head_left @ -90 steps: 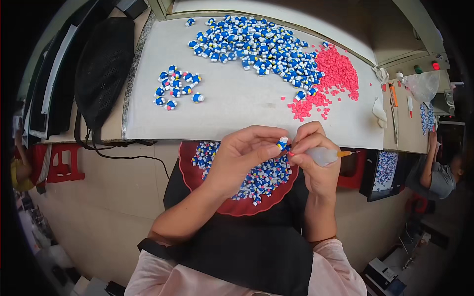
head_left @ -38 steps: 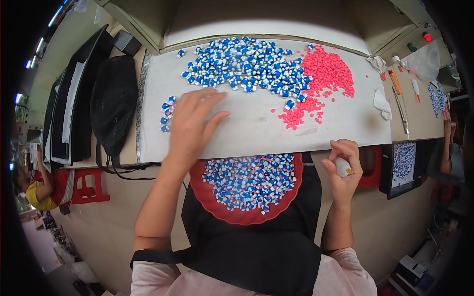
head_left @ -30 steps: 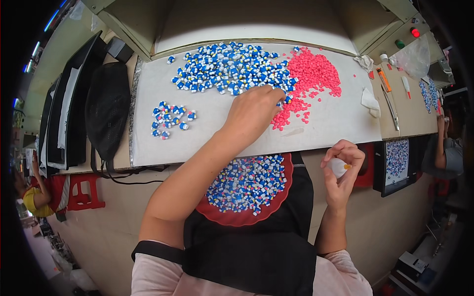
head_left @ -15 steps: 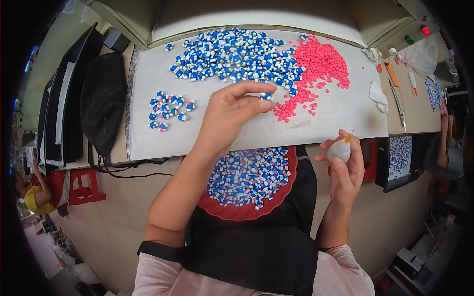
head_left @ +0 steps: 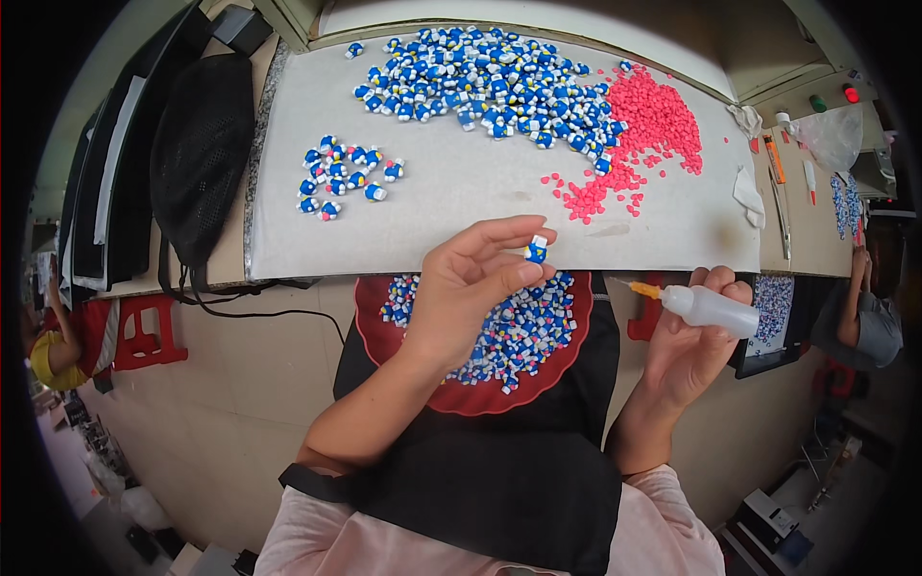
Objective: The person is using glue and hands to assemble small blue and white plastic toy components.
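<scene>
my left hand (head_left: 471,288) pinches a tiny, light, stiff blue-and-white figurine (head_left: 538,252) by its sides, right hand (head_left: 687,341) gripping the squeezy glue bottle (head_left: 709,309).

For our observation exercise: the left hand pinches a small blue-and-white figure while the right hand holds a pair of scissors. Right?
Not quite. In the head view the right hand holds a small squeeze bottle with an orange nozzle, not scissors. The left hand does pinch the blue-and-white figure.
</scene>
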Motion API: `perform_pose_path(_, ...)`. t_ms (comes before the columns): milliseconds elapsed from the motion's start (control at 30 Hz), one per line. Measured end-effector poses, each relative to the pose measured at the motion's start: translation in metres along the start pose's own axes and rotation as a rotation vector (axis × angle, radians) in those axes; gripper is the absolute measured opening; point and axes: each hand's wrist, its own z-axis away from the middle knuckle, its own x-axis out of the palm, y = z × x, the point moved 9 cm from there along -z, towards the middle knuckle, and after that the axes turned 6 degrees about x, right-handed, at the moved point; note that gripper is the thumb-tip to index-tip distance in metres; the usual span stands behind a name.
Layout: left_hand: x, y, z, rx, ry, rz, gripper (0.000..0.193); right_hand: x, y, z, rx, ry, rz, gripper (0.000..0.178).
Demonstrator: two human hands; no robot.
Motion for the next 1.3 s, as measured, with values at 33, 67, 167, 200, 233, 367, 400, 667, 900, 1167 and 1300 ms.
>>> perform_pose_path(33,0.001,-0.001,0.001,-0.007,-0.008,0.002,0.029,0.002,-0.004,0.001,-0.054,-0.017,0.035,0.038)
perform_pose_path(67,0.002,-0.003,0.003,-0.013,-0.015,0.004,0.028,0.005,-0.007,0.003,-0.108,-0.033,0.070,0.038)
perform_pose_path(167,0.004,-0.008,0.005,-0.046,-0.028,0.062,0.029,0.016,-0.016,0.010,-0.236,-0.066,0.195,0.041)
perform_pose_path(200,0.005,-0.009,0.006,-0.059,-0.029,0.089,0.029,0.022,-0.019,0.013,-0.269,-0.089,0.234,0.042)
perform_pose_path(233,0.005,-0.008,0.006,-0.037,-0.045,0.077,0.029,0.026,-0.022,0.016,-0.301,-0.112,0.272,0.043)
perform_pose_path(367,0.007,-0.007,0.009,0.018,-0.079,0.033,0.028,0.043,-0.029,0.031,-0.460,-0.274,0.424,0.045)
perform_pose_path(400,0.007,-0.007,0.009,0.025,-0.080,0.024,0.027,0.045,-0.030,0.034,-0.466,-0.287,0.422,0.047)
perform_pose_path(667,0.010,-0.008,0.009,0.023,-0.098,0.018,0.027,0.051,-0.026,0.036,-0.460,-0.330,0.491,0.044)
perform_pose_path(900,0.013,-0.009,0.012,-0.006,-0.131,0.029,0.025,0.055,-0.028,0.036,-0.454,-0.348,0.550,0.045)
perform_pose_path(1167,0.012,-0.012,0.014,-0.017,-0.114,0.036,0.027,0.054,-0.029,0.037,-0.472,-0.365,0.570,0.045)
perform_pose_path(1300,0.003,-0.008,0.010,-0.006,-0.029,0.054,0.026,0.035,-0.031,0.029,-0.448,-0.294,0.421,0.049)
